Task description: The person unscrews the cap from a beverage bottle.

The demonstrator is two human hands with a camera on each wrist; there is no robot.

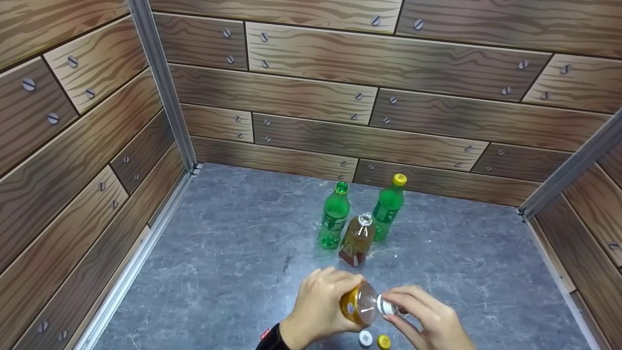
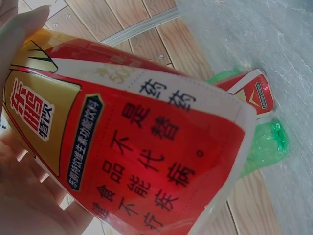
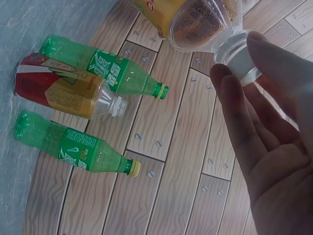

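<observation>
My left hand (image 1: pixel 320 305) grips a drink bottle (image 2: pixel 146 132) with a red and gold label round its body, tilted so its neck points right. At that neck, the thumb and fingers of my right hand (image 1: pixel 427 313) pinch a white cap (image 3: pixel 240 62) with a clear rim; it sits at the bottle's mouth. Condensation drops show inside the clear shoulder in the right wrist view. Below the hands, a loose white cap (image 1: pixel 365 338) and a yellow cap (image 1: pixel 384 341) lie on the tabletop.
Beyond the hands stand an uncapped red and gold bottle (image 1: pixel 358 240), an uncapped green bottle (image 1: pixel 335 218) and a green bottle with a yellow cap (image 1: pixel 388 206). Wood-patterned panels (image 1: pixel 311 92) wall the grey marbled tabletop (image 1: pixel 233 233) at the back and both sides.
</observation>
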